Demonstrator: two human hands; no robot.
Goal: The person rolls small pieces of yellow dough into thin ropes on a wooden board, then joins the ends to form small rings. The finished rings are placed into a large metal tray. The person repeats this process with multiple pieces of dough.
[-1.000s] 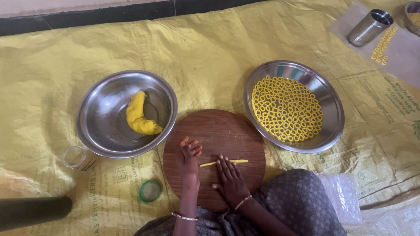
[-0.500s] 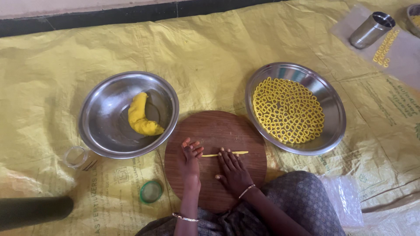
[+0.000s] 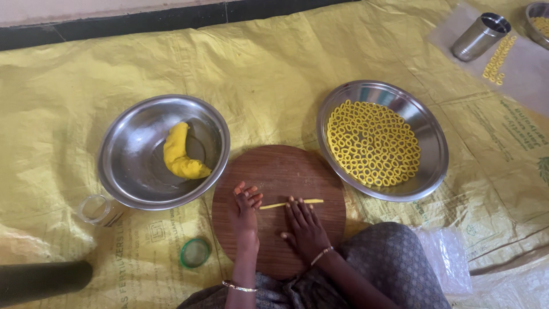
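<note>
Thin yellow dough strand (image 3: 291, 202) lies flat on the round wooden board (image 3: 278, 171), roughly centre, running left-right. Left hand (image 3: 246, 207) sits at the strand's left end, fingers bunched loosely, tips just beside it; cannot tell if they touch. Right hand (image 3: 305, 224) lies palm down, fingers spread, fingertips on the strand's middle-to-right part. Neither hand is closed around anything; the two are near each other but apart.

Left to right, all on the floor:
- 1 dark cylinder (image 3: 40, 280), bottom-left corner, lying on its side.
- 1 clear glass jar (image 3: 94, 209), tucked against the left bowl's lower-left rim.
- 1 steel bowl (image 3: 131, 177) holding 1 curved lump of yellow dough (image 3: 180, 154).
- 1 green-rimmed round lid (image 3: 195, 252), flat, just left of the board.
- 1 steel bowl (image 3: 429, 143), right of the board, floor covered in small yellow dough rings (image 3: 372, 143); too many to count.
- 1 clear plastic bag (image 3: 443, 257), crumpled beside the person's knee.
- 1 steel tumbler (image 3: 480, 35), top right, on a pale sheet (image 3: 526, 68), with a short band of loose rings (image 3: 498, 57) next to it.
- 1 further steel bowl (image 3: 537, 20), cut by the top-right edge, rings inside.

Ground cover is yellow woven sacking (image 3: 274, 68); dark green print blocks at lower left and along the right side.
</note>
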